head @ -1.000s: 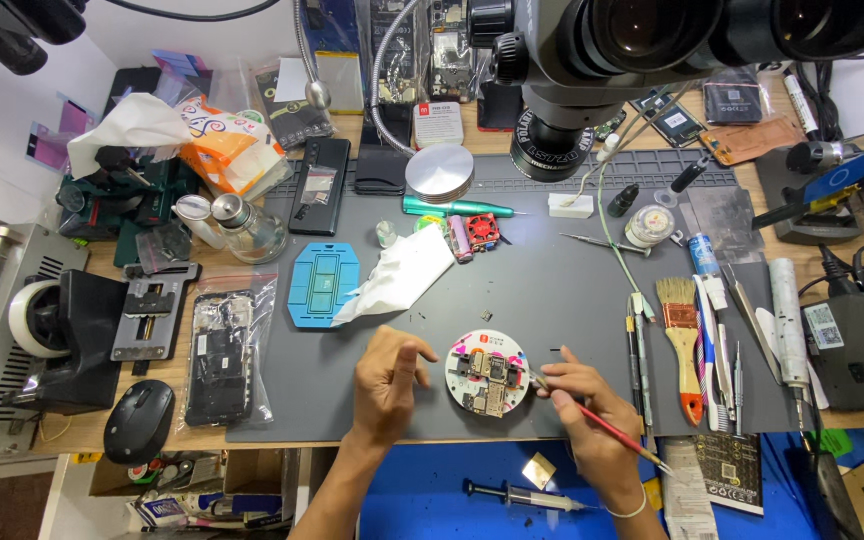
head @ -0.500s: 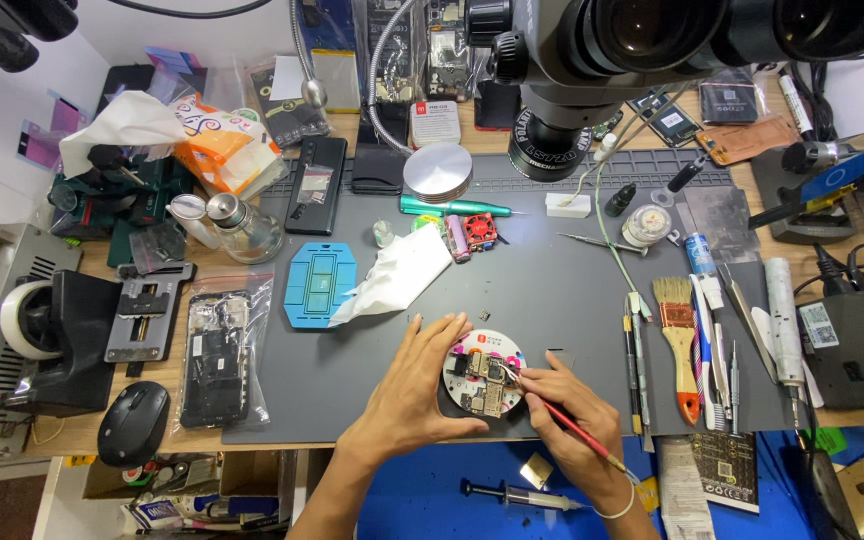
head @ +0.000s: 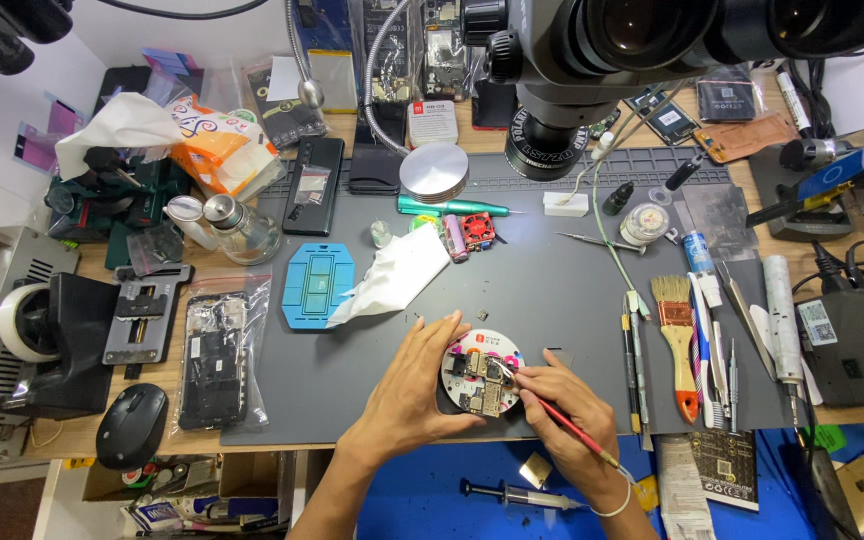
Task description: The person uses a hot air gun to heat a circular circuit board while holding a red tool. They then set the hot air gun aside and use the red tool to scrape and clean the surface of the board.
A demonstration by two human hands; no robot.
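Grey mat (head: 552, 290) — left hand (head: 414, 385) half-hides round holder (head: 482, 373); board detail unclear.

matt grey mat (head: 552, 290), crumpled white tissue (head: 392, 280)
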